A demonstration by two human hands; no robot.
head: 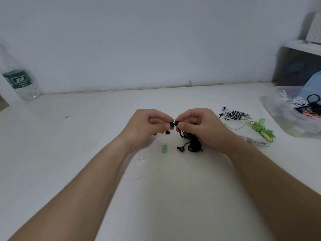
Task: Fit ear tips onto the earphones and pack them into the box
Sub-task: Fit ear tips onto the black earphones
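Note:
My left hand (149,125) pinches a small black ear tip (171,124) between thumb and forefinger. Right against it, my right hand (199,127) pinches a black earbud (177,123). The black earphones' bundled cable (192,142) hangs below that hand onto the white table, with the second black earbud (180,148) lying at its left. A loose black ear tip (167,132) sits under my left hand. A pair of green ear tips (164,148) and two clear ear tips (140,159) lie nearer to me.
To the right lie zebra-striped earphones (234,116), green earphones (258,129) and white earphones (255,141). A clear plastic box (278,108) with several earphones stands at the far right, beneath a white shelf (298,46). A water bottle (19,79) stands at the back left by the wall.

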